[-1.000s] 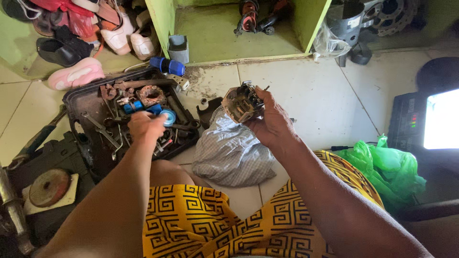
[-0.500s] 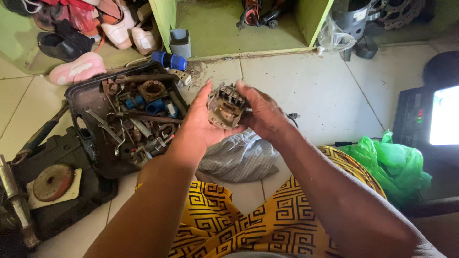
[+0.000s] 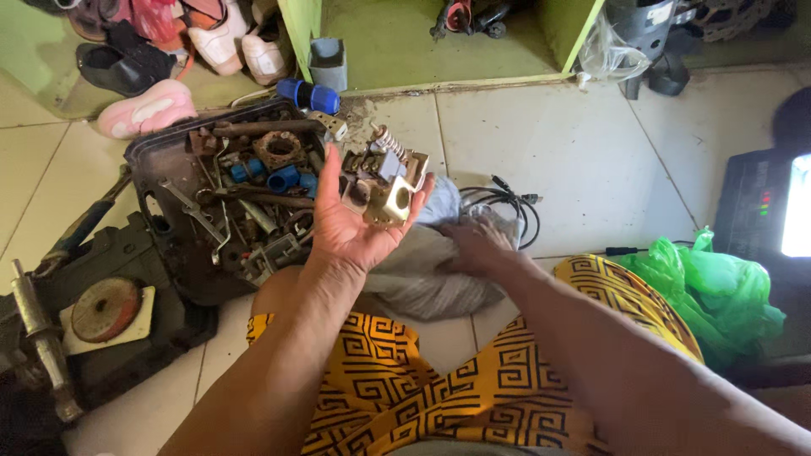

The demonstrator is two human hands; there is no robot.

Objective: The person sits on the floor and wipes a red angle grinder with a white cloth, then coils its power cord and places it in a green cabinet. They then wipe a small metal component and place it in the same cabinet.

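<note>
My left hand (image 3: 348,226) is raised palm up and holds a grimy metal part (image 3: 384,181) with a brass-coloured block and a small spring on top. My right hand (image 3: 475,245) is lower down and rests on a crumpled grey cloth (image 3: 422,270) lying on the tiled floor; its fingers press into the fabric. The part sits above the cloth's left end, just right of the open tool case (image 3: 221,194).
The black tool case holds wrenches, blue fittings and rusty parts. A black cable (image 3: 507,203) lies behind the cloth. A green plastic bag (image 3: 718,287) is on the right, shoes (image 3: 148,105) at back left, an angle grinder disc (image 3: 103,308) on the left.
My right hand let go of the metal part and dropped onto the grey cloth. My left hand, earlier in the tool case, now holds the part alone, palm up.
</note>
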